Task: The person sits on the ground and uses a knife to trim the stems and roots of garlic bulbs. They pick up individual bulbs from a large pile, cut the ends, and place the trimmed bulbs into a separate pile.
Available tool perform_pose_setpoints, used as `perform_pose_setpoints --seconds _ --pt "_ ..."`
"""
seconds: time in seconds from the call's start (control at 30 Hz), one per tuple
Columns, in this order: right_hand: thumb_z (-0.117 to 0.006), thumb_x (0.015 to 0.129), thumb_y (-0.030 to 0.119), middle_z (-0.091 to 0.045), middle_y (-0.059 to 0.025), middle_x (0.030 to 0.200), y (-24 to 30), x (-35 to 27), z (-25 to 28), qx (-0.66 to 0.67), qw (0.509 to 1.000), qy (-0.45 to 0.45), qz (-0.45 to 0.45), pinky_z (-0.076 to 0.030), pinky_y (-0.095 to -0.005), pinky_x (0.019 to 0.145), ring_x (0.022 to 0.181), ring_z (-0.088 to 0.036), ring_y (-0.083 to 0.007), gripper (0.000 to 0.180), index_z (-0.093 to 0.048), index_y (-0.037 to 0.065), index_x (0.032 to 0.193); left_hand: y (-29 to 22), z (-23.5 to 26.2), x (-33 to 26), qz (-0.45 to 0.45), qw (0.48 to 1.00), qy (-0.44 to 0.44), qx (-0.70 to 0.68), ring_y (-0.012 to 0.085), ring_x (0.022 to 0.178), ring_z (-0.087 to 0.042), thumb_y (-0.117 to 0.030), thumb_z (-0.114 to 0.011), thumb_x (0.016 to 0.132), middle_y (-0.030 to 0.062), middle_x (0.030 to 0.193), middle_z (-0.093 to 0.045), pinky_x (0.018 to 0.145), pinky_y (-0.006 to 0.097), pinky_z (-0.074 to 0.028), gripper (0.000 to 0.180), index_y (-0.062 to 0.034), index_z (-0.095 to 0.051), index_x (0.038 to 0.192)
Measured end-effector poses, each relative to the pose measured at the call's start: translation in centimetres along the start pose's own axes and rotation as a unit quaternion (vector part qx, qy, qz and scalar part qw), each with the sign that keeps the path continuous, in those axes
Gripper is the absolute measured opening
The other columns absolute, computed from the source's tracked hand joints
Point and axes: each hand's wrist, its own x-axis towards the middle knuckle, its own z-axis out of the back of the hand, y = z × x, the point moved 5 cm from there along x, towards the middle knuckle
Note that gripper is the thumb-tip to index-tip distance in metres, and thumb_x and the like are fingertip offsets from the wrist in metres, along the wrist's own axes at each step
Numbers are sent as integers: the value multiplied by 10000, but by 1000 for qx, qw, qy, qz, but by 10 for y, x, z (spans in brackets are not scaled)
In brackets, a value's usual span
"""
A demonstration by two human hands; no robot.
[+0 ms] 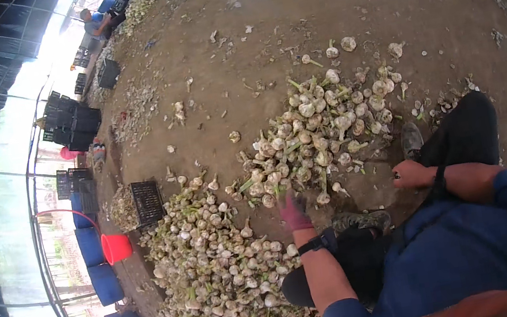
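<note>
My left hand (294,212), in a pinkish glove, reaches to the near edge of a loose pile of garlic bulbs (310,123) with stalks on. Its fingertips lie among stalks and bulbs, too blurred to show whether they grip one. Bare and closed, my right hand (411,173) hangs by my right knee. A small dark bit shows at its fingers, but I cannot make out what it is. To the left of my legs spreads a larger heap of garlic bulbs (216,262), many with their stalks short or gone.
A black plastic crate (147,202) stands at the large heap's far edge. Beyond it are a red bucket (116,247), blue barrels (103,284) and stacked black crates (71,120). Another person (95,26) sits far off at upper left. Garlic scraps litter the dirt floor (310,12).
</note>
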Motion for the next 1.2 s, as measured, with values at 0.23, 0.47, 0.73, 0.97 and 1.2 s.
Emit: perform_pose_setpoints --seconds 0.23,0.47,0.73,0.97,1.2 --pt "-576 872 393 -629 -233 874 31 4 14 50 996 67 -40 -479 -536 694 794 -600 -408 474 -631 -56 1012 62 -8 54 24 924 -42 380 362 1224 -498 -248 -667 827 220 1379 -469 983 417 -429 608 -76 -464 1373" --pt "-607 834 405 -623 -264 810 10 3 12 42 999 7 -27 -476 -512 697 760 -599 -445 459 -639 -46 917 106 9 104 -65 760 73 643 320 1006 -627 -264 -606 811 155 1087 -668 875 396 -484 354 -84 -667 1109" --pt "-578 881 426 -607 -159 704 53 -7 56 317 941 -90 -84 -461 -396 622 649 -585 -234 472 -626 -43 904 33 -100 -70 286 896 337 50 249 936 -659 -108 -611 844 112 1053 -670 783 370 -537 371 -59 -589 1211" --pt "-613 881 414 -636 -125 816 91 -32 70 412 901 -112 75 -458 -357 662 733 -559 -162 477 -619 -28 1061 -24 -154 -209 -4 856 436 277 182 976 -613 -135 -640 862 68 1123 -629 855 317 -493 441 -1 -521 1265" --pt "-608 870 412 -632 -191 856 136 -85 99 216 959 -82 161 -463 -396 671 752 -601 -262 453 -614 -28 977 -42 -156 -274 -166 889 352 244 187 996 -602 -117 -716 773 85 1100 -633 881 325 -476 510 -25 -518 1234"
